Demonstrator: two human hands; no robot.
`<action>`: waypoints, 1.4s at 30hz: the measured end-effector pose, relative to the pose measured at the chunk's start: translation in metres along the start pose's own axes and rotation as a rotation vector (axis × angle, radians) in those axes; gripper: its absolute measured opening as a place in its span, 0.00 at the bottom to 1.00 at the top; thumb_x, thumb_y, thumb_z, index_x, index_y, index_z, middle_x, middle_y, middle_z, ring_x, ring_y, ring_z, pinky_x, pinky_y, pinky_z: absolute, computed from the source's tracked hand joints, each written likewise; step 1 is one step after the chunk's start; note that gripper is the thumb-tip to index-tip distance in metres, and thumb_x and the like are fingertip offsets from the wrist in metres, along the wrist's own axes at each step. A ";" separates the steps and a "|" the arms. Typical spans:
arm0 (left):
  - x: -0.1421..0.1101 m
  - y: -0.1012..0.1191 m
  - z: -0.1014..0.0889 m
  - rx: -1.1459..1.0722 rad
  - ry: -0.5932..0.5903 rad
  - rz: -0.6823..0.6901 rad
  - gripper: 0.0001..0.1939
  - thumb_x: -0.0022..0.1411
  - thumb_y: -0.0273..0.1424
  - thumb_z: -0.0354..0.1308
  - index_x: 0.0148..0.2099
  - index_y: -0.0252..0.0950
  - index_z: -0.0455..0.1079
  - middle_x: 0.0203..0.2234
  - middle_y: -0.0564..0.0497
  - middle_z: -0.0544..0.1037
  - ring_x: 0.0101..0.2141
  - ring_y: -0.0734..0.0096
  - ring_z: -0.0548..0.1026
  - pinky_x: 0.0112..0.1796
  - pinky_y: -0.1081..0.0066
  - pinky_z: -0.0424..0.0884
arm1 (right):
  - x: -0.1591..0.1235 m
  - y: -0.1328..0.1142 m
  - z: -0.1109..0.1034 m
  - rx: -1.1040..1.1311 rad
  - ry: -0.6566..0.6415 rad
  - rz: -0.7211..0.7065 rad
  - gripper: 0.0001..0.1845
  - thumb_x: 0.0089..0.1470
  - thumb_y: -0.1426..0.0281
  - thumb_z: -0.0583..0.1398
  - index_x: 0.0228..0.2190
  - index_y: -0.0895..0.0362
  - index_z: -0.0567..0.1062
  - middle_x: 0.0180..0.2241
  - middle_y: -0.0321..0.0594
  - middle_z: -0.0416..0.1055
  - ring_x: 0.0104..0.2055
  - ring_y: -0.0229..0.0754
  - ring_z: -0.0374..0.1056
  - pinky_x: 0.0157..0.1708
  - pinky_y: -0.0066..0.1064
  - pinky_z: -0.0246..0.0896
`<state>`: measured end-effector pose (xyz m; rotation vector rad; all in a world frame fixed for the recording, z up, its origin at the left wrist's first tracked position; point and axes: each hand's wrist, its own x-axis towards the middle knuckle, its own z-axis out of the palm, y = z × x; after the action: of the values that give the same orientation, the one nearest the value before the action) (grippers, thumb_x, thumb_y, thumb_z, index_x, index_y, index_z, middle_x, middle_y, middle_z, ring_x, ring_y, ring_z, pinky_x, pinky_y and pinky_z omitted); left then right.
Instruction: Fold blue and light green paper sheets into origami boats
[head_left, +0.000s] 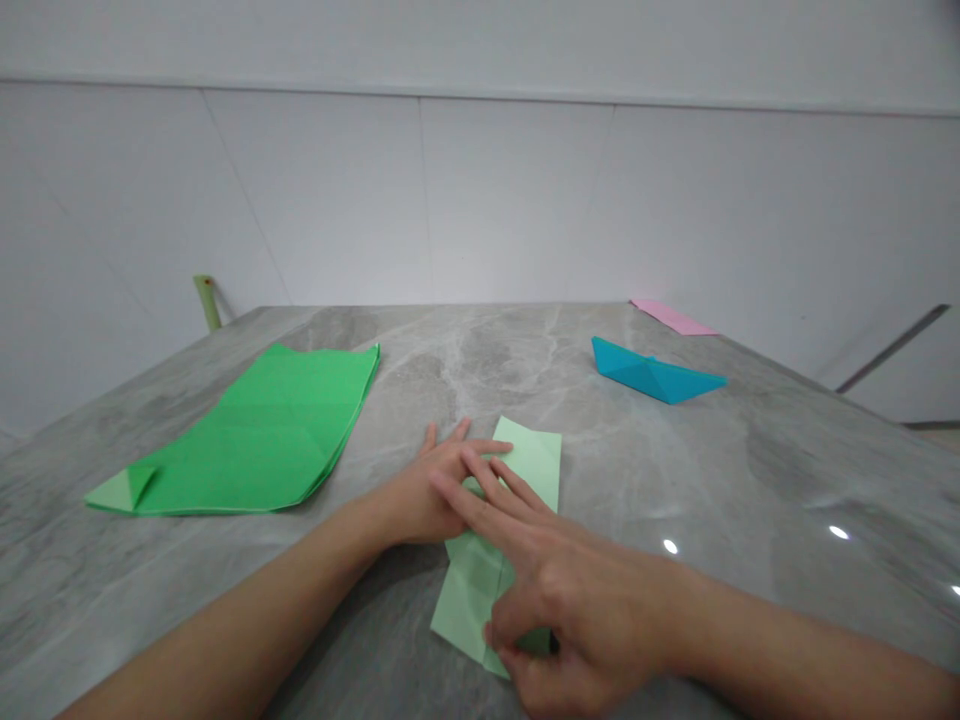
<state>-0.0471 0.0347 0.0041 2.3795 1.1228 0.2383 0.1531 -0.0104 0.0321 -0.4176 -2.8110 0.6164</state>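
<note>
Bright green paper [255, 430] lies creased and layered at the left of a grey marble tabletop [660, 450], its long folded edges slightly lifted, with a small paler triangular flap [124, 488] turned over at its near left corner. Beyond the table's far left edge, a pale green tilted strip [206, 300] pokes up against the white wall [495, 200]; it is too indistinct to identify.

Near the middle of the table, the left hand [427, 490] lies palm down with its fingers spread apart, one reaching across onto a narrow folded strip of pale green paper [536, 460]. That strip runs from the far side of the hands towards the near table edge, and both hands lie over its middle. The right hand [555, 600] comes in from the right, its fingers [495, 490] slightly apart and resting across the strip, while its lower fingers curl at the strip's near end. Whether they pinch the paper cannot be told.

Further right and towards the far side sits a blue folded paper boat [649, 370], lying on its side. Past it, a flat pink paper [671, 317] lies at the far edge of the table.
</note>
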 end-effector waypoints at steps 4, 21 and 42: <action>0.002 -0.007 0.004 -0.012 0.034 0.020 0.20 0.59 0.33 0.60 0.55 0.48 0.70 0.65 0.52 0.59 0.67 0.41 0.39 0.57 0.32 0.28 | 0.002 -0.005 0.001 -0.001 0.010 -0.059 0.04 0.44 0.71 0.67 0.27 0.55 0.82 0.70 0.40 0.28 0.69 0.64 0.25 0.64 0.56 0.22; -0.002 0.008 -0.006 -0.026 0.060 0.020 0.04 0.61 0.30 0.59 0.38 0.41 0.75 0.63 0.48 0.62 0.66 0.43 0.45 0.56 0.29 0.33 | -0.016 0.098 -0.010 -0.163 0.559 0.822 0.25 0.51 0.70 0.58 0.51 0.63 0.72 0.44 0.52 0.74 0.46 0.52 0.70 0.48 0.46 0.64; 0.004 0.006 -0.006 0.174 0.343 0.233 0.07 0.62 0.32 0.59 0.33 0.39 0.78 0.27 0.50 0.74 0.37 0.64 0.66 0.45 0.60 0.62 | -0.005 0.069 0.001 0.540 0.579 0.652 0.51 0.48 0.74 0.60 0.66 0.59 0.38 0.26 0.28 0.68 0.25 0.36 0.62 0.28 0.28 0.58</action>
<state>-0.0428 0.0366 0.0115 2.6967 1.0440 0.6755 0.1731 0.0477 0.0007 -1.1767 -1.8378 1.1157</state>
